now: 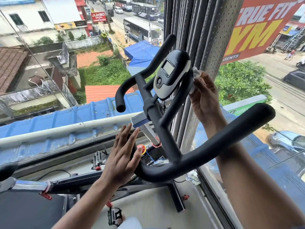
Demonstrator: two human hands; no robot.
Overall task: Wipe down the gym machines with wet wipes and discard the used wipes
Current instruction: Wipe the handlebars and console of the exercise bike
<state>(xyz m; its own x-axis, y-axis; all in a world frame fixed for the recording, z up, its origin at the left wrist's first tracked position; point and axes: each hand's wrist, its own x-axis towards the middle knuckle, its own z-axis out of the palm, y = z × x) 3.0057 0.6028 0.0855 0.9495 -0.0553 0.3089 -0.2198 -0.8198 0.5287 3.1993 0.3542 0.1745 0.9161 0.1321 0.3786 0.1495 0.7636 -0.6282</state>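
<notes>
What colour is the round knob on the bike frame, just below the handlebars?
Red on top with a yellow rim, seen in the head view: the round knob, just right of the open left hand.

handlebar (206, 154): matte black
console (171, 74): black top, silver-grey lower part, grey screen
wipe (195, 72): white
knob (141, 148): red on a yellow ring
post (146, 128): silver, with a blue band
blinds (208, 30): grey, dotted with small holes
banner (262, 25): red, white and yellow letters
roof (49, 123): blue, ribbed
</notes>
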